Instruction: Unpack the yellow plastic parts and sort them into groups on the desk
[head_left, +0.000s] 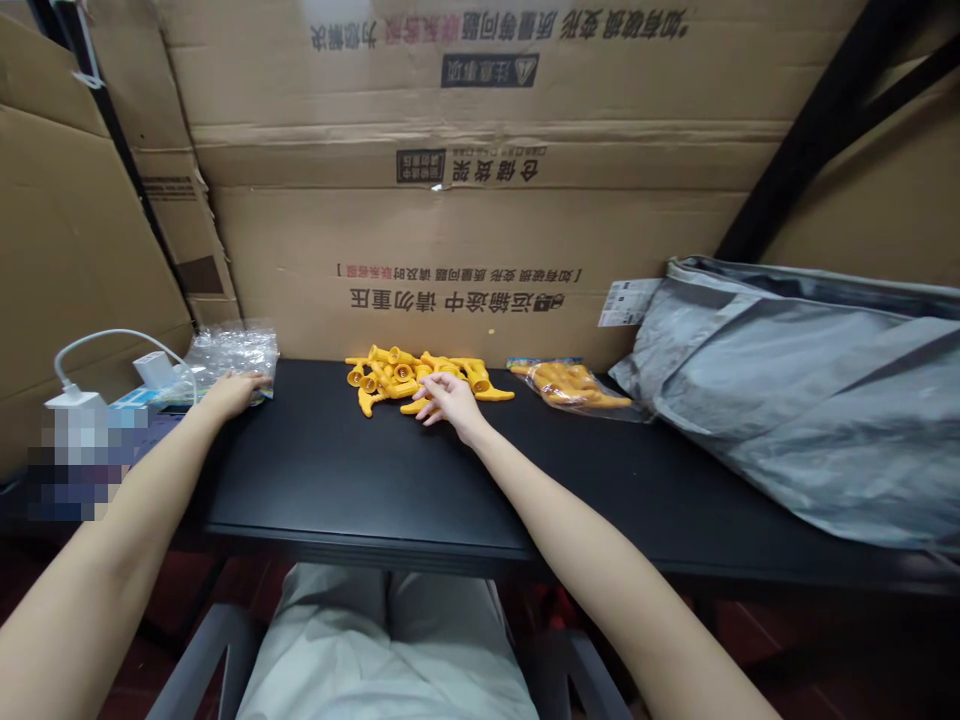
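Plainly, a clear packet point(630, 411) (near the loose pile point(386, 383)) holds yellow pieces point(566, 382)

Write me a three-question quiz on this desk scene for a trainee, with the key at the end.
1. Multiple choice: Which of these is nearest to the left hand?
(a) the white charger
(b) the clear plastic packaging
(c) the chair's armrest

2. True or false: The packet of yellow pieces lies between the loose pile of yellow horn-shaped pieces and the grey bag.

3. Fill in the blank: The printing on the cardboard panel behind the desk appears ______ down, while the right hand is at the loose pile.

Key: 1. b; 2. true; 3. upside
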